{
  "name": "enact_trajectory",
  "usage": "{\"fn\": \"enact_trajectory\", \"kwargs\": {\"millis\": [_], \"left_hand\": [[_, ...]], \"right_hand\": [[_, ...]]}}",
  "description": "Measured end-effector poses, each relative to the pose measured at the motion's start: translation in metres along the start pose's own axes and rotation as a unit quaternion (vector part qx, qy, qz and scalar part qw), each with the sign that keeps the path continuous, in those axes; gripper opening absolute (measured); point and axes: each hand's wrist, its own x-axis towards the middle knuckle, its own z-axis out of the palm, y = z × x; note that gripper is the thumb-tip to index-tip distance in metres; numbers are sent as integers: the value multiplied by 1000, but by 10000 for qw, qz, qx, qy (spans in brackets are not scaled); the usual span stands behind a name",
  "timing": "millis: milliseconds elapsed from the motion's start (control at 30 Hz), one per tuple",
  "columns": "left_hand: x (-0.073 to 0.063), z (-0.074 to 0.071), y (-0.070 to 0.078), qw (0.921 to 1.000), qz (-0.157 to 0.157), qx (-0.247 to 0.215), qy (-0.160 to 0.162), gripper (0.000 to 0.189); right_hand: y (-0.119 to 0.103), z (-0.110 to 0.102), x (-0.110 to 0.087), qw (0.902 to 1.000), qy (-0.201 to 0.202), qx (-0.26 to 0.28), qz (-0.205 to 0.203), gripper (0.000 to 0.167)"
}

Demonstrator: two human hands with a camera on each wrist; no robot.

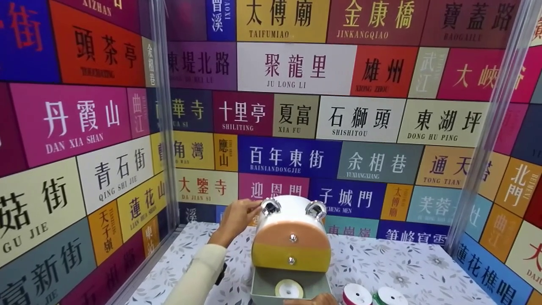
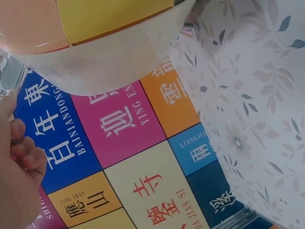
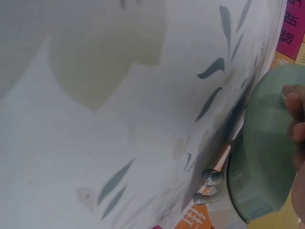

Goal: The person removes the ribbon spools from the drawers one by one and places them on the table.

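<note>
A small drawer box (image 1: 292, 207), white on top with two silver ear-like knobs, stands on the table. Its peach and yellow drawers are closed, while the grey-green bottom drawer (image 1: 260, 284) is pulled out. Inside that drawer lies a ribbon spool (image 1: 289, 284) with a pale yellow edge. My left hand (image 1: 238, 218) pinches the silver ear (image 1: 271, 206) on the box's left side; the left wrist view shows its fingers curled. At the lower edge, my right hand (image 1: 315, 300) is at the drawer's front, its fingers (image 3: 294, 107) pinching the small knob there.
To the right of the drawer stand a red-edged ribbon spool (image 1: 357, 292) and a green-edged one (image 1: 389, 295). A leaf-patterned cloth (image 1: 398, 264) covers the table. Panels with colourful street-name signs (image 1: 292, 67) rise behind and at both sides.
</note>
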Motion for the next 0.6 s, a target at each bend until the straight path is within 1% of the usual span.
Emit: {"fn": "enact_trajectory", "kwargs": {"millis": [33, 67, 100, 167, 200, 267, 367, 400, 433, 500, 600], "left_hand": [[0, 0, 0, 10000, 14, 2, 6, 28], [0, 0, 0, 10000, 18, 7, 4, 28], [0, 0, 0, 10000, 17, 16, 0, 28], [0, -1, 0, 10000, 31, 37, 7, 28], [0, -1, 0, 10000, 62, 53, 22, 28], [-1, -1, 0, 9998, 177, 86, 95, 27], [-3, -1, -1, 9994, 282, 129, 172, 27], [-3, -1, -1, 9993, 300, 139, 178, 27], [-4, -1, -1, 9993, 306, 142, 175, 27], [-4, -1, 0, 9995, 250, 141, 130, 27], [-3, -1, 2, 9999, 133, 107, 22, 28]], "right_hand": [[-5, -10, -6, 9957, -710, -466, 378, 30], [-6, -14, -5, 9921, -901, -677, 557, 34], [-5, -18, -4, 9886, -1031, -906, 624, 36], [-2, -22, 1, 9869, -1042, -1056, 627, 38], [0, -24, 4, 9875, -956, -1139, 515, 37], [7, -25, 10, 9886, -753, -1299, 105, 38], [10, -28, 18, 9910, -616, -1186, -28, 38], [11, -29, 21, 9913, -595, -1171, 1, 39], [11, -30, 23, 9918, -589, -1131, 95, 39], [9, -33, 27, 9913, -644, -1029, 514, 37], [9, -37, 32, 9847, -778, -1006, 1189, 35]]}}
